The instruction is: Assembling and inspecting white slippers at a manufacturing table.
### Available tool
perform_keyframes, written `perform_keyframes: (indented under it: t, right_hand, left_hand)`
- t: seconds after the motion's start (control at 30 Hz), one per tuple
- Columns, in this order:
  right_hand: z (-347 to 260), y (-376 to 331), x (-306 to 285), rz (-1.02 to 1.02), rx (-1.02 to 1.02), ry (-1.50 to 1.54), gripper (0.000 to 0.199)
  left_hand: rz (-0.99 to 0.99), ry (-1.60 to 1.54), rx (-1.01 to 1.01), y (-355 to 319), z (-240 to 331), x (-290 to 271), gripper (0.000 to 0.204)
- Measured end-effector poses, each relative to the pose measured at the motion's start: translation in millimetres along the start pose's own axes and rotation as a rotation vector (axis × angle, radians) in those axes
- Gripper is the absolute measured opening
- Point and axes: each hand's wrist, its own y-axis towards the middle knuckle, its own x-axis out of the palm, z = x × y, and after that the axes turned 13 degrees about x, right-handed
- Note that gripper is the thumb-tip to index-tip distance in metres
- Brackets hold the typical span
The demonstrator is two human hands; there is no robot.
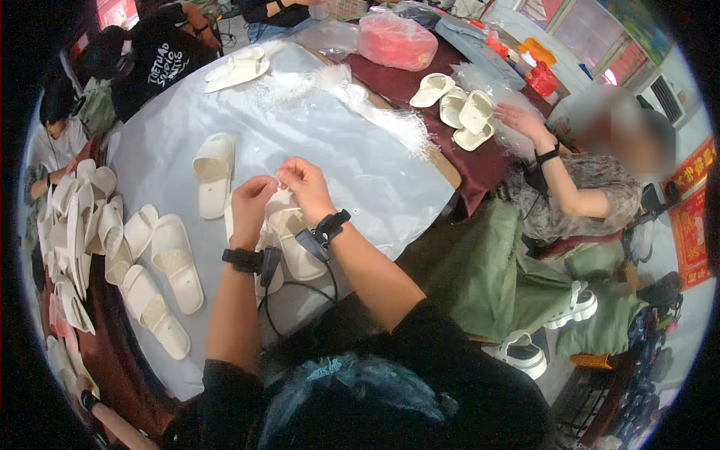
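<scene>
Above the table, my left hand (251,206) and my right hand (306,186) meet with thumbs and fingers pinched together. Between the fingertips is something small and whitish, too small to make out. Just below my right hand lies a cream slipper (300,247), partly covered by my hand and wristband. Another slipper beneath my left wrist is mostly hidden. Farther off to the left, a single cream slipper (214,176) rests with its toe strap away from me. A dark wristband with a small box and cable sits on each wrist.
Slippers are piled (75,210) along the left table edge, with several loose ones (176,262) nearby. White stringy material (409,131) lies along the far right side of the grey sheet (300,112). At right, a co-worker's hand (525,124) is near more slippers (476,112).
</scene>
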Motion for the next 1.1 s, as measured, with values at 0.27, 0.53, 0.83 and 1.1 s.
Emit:
perform_keyframes:
  t: [0.27,0.53,0.83,1.1]
  right_hand:
    - [2.4,1.3,1.3,0.041,-0.038,-0.132,0.01]
    - [3.4,4.7,5.3,0.087,-0.054,-0.239,0.009]
    - [-1.8,-0.7,5.9,0.049,0.006,-0.151,0.007]
    - [-0.3,4.8,-2.6,-0.004,0.06,-0.147,0.006]
  left_hand:
    - [0.0,0.052,0.004,-1.5,0.1,1.7,0.016]
    - [0.048,-0.024,0.0,-1.0,3.0,0.7,0.017]
    - [0.099,-0.075,0.071,-0.6,-18.1,-4.1,0.016]
    - [0.023,-0.009,0.033,-2.1,-4.7,-2.0,0.015]
